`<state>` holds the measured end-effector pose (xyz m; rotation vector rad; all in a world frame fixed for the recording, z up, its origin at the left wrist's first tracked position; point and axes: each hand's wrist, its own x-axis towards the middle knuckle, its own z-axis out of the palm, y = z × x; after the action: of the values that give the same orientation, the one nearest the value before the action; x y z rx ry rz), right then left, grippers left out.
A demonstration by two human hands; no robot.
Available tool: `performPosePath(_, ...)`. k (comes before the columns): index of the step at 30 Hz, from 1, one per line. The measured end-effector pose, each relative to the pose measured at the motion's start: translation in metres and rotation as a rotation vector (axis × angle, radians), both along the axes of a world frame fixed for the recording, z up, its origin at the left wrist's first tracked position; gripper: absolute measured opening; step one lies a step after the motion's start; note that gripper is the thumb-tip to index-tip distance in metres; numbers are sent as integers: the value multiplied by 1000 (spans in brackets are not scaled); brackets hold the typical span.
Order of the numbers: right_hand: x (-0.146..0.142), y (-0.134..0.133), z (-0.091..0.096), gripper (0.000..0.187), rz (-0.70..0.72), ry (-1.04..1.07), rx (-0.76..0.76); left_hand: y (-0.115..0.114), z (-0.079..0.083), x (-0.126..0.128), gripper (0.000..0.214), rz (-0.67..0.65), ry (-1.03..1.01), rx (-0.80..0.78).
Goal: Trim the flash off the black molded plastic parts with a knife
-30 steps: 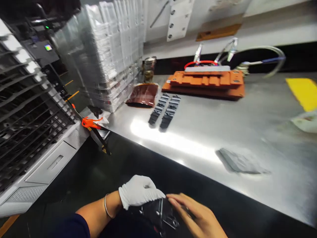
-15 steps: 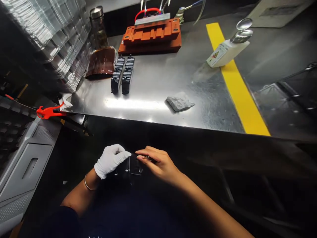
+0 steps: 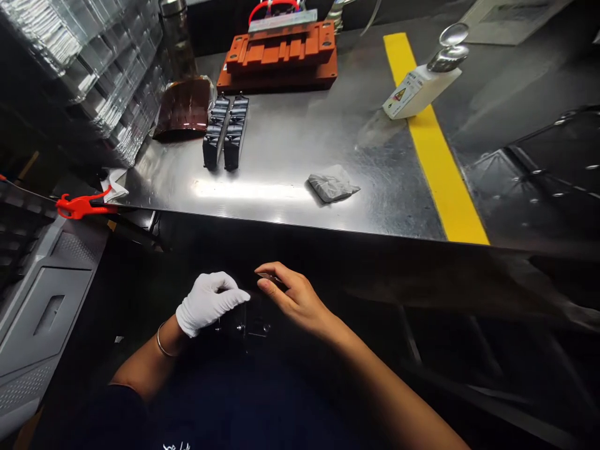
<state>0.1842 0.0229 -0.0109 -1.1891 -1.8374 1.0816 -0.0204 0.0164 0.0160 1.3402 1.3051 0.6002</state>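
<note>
While the left hand (image 3: 206,303) holds it | black part (image 3: 247,325): glossy, small metal fittings

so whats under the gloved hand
A dark part with small shiny metal fittings, held below the table edge by the gloved left hand; the bare right hand touches its top edge. The glove and shadow cover its left side, so its full shape cannot be seen.

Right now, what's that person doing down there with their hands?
A person holds a dark part low in front of the steel table. The gloved left hand grips it, and the bare right hand seems to pinch a small piece just above it. On the table lie two rows of black clips, a grey pouch and an orange fixture.
</note>
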Motion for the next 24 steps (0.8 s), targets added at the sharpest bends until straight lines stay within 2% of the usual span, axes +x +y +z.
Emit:
performPosePath(2, -1, -5, 5, 32, 8, 40, -33, 0, -2, -2, 43, 81, -12, 41)
performPosePath(5, -4, -12, 10, 41, 109, 124, 3, 0, -4, -5, 42, 165, -20, 82)
performPosePath(11, -8, -15, 10, 36, 65, 160, 102, -2, -3, -4, 41, 194, -39, 116)
performPosePath(21, -8, -14, 13, 38, 92, 151, 74, -7, -5, -1, 38, 285, -66, 86)
performPosePath(24, -6, -14, 14, 40, 134, 169, 77, -6, -5, 1, 41, 315, -95, 33)
